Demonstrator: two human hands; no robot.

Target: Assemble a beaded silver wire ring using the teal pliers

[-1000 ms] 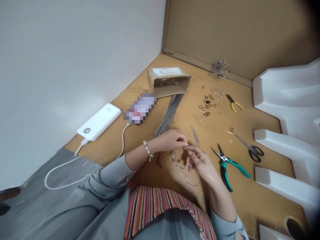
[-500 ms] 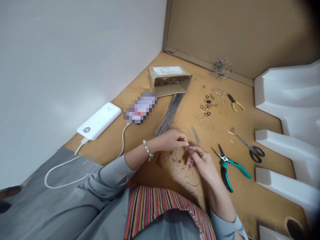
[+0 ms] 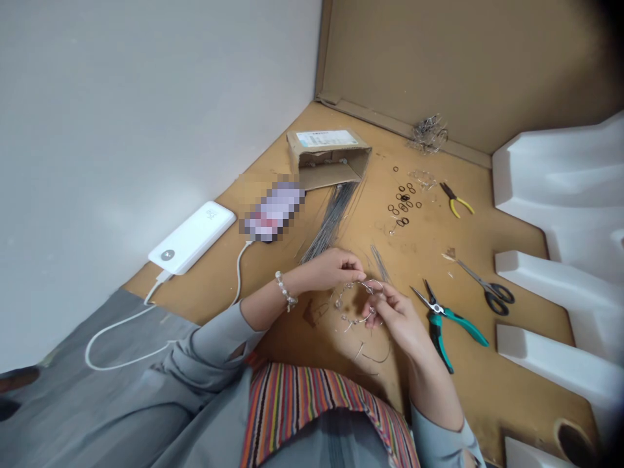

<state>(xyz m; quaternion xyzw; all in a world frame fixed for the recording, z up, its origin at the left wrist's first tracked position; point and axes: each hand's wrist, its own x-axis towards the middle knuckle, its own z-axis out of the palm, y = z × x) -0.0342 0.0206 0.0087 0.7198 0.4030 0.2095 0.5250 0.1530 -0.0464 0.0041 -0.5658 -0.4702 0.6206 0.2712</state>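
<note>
Thin silver wire, bent into a small loop with a few clear beads on it, forms the wire piece (image 3: pixel 351 302) held just above the near middle of the brown cardboard work surface (image 3: pixel 487 403). The left hand (image 3: pixel 331 270) pinches its far left end between thumb and fingertips, fingers curled closed on the wire, and a bead bracelet (image 3: pixel 284 292) sits on that wrist. The right hand (image 3: pixel 394 315) grips the right end of the same loop with its fingertips drawn together, so the two hands almost touch over the piece. Beneath them lie short wire offcuts (image 3: pixel 373 356) on the cardboard. Just right of the right hand rest teal-handled pliers (image 3: pixel 446 325), and farther right a pair of black-handled scissors (image 3: pixel 490 289). A bundle of straight grey wires (image 3: pixel 331 221) fans out from an open cardboard box (image 3: pixel 327 156) lying on its side beyond the hands. Right of the bundle is a scatter of small black rings (image 3: pixel 403 205), then yellow-handled pliers (image 3: pixel 455 200), with a tangle of metal bits (image 3: pixel 429 135) at the far edge against the upright cardboard wall. To the left, a blurred phone (image 3: pixel 273 211) is joined by a white cable (image 3: pixel 127 344) to a white power bank (image 3: pixel 192 237). White foam blocks (image 3: pixel 560 195) line the right side.
</note>
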